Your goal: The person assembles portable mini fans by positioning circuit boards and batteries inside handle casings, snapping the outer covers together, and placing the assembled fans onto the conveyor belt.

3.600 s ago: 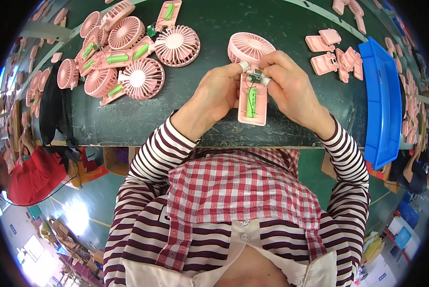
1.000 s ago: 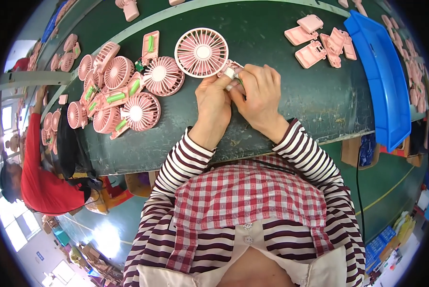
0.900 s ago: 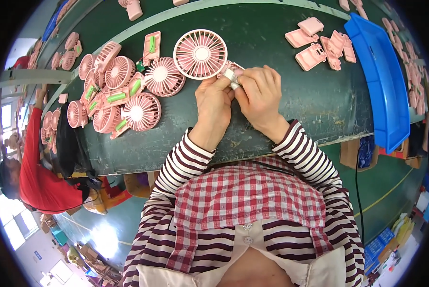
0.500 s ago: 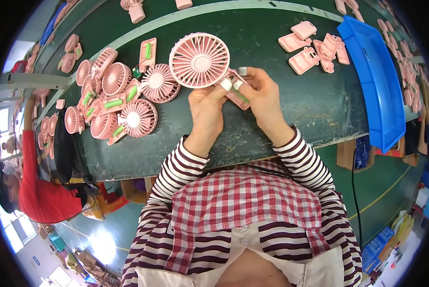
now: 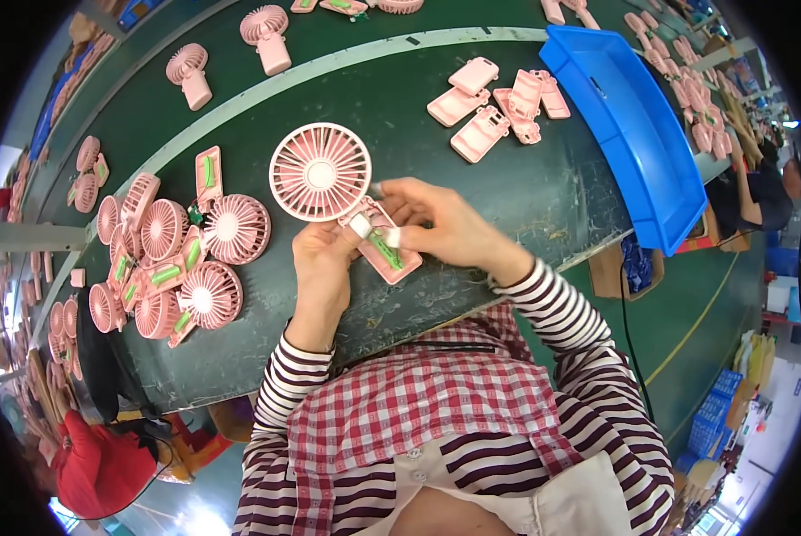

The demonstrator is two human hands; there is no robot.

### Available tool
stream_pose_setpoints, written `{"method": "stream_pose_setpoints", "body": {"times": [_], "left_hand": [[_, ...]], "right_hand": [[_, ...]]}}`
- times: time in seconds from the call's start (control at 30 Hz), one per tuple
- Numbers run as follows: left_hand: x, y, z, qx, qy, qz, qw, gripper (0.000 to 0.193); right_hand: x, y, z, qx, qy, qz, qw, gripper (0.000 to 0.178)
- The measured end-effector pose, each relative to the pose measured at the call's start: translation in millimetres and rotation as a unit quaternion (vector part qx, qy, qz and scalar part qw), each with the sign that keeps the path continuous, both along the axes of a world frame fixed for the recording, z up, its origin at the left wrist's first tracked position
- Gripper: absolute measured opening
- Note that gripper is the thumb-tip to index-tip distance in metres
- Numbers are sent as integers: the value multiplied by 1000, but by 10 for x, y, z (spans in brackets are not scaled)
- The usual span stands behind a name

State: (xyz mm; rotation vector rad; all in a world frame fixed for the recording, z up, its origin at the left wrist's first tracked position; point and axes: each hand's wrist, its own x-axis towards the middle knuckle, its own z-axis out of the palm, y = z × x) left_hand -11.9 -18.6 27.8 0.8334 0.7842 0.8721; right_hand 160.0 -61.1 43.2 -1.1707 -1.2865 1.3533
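Note:
A pink handheld fan (image 5: 320, 172) is held above the near part of the table, with its round grille up and to the left. Its handle (image 5: 390, 261) is uncovered, showing green parts inside. My left hand (image 5: 322, 268) pinches the handle just below the fan head, thumb on top. My right hand (image 5: 440, 223) is closed at the handle's other side, its thumb at the green parts and its fingers partly behind. White covers wrap some fingertips. To the left lies a pile of pink fan heads (image 5: 163, 230) and open handles with green parts.
Several pink handle covers (image 5: 481, 134) lie at the far right of the table. Beside them a blue tray (image 5: 637, 147) reaches over the table's edge. More pink fans (image 5: 266, 36) sit beyond a pale strip (image 5: 329, 61). A person in red (image 5: 105, 464) is at the lower left.
My view has turned, so the table's things appear shifted left. The handle's inside with its green parts now shows more fully, as my right hand has drawn slightly off it.

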Motion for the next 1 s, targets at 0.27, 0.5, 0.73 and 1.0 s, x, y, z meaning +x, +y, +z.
{"method": "stream_pose_setpoints", "body": {"times": [0.27,0.5,0.73,1.0], "left_hand": [[-90,2,-24,-102,44,-40,993,16],[-171,-49,-42,-152,77,-64,983,17],[-250,-78,-84,-166,64,-53,983,21],[-252,-106,-36,-202,48,-45,977,18]], "right_hand": [[1036,996,136,85,-614,-360,697,42],[1056,1281,-116,-49,-691,-234,682,37],[799,1108,-174,104,-775,-134,608,38],[707,868,-16,171,-635,-175,733,54]]}}
